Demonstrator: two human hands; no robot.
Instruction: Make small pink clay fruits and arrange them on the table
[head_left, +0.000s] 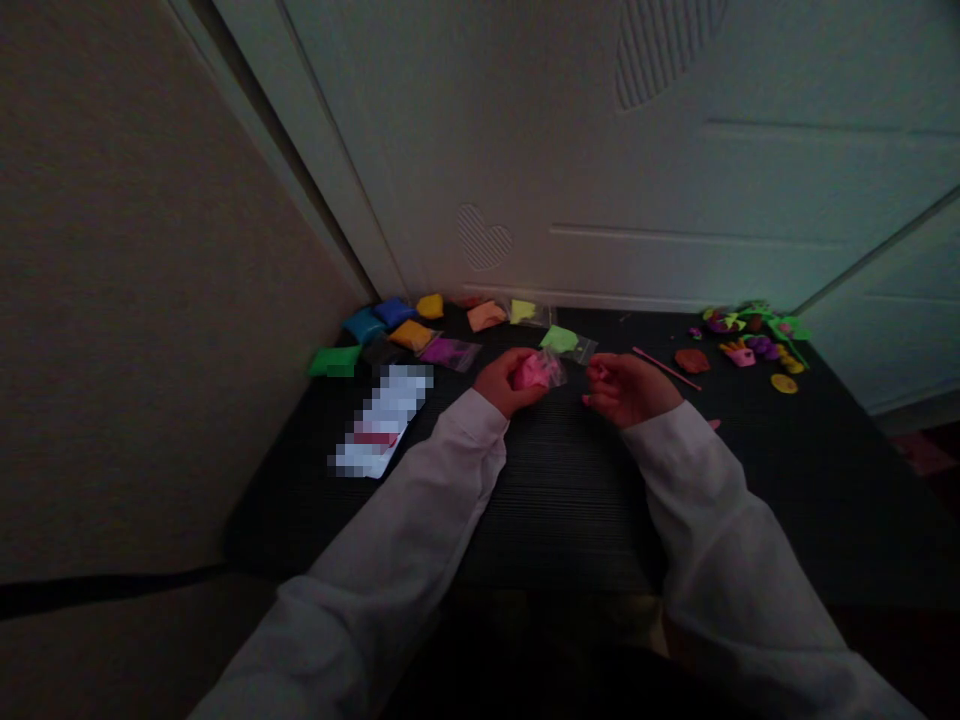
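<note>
A small clear bag with soft pink stuff [531, 371] in it is in the left hand [501, 385], over the middle of the table [540, 500], nearer the far edge. The left fingers are curled around the bag. The right hand [630, 390] is just beside it, toward the right edge, with its fingers bent. Pink bits [586, 400] show at the tips, but I cannot tell if the fingers pinch them tight. Just behind the hands lies a light green bag [559, 340]. Past the right hand are a thin pink stick [667, 368] and a red-brown lump [691, 361]. Bright little shapes [763, 347] sit in a bunch at the far right corner, by a flat yellow round [784, 383]. A green bag [335, 362] and a blue bag [394, 312] lie by the far left corner. A white sheet [397, 395], partly blurred, lies nearer the left edge.
</note>
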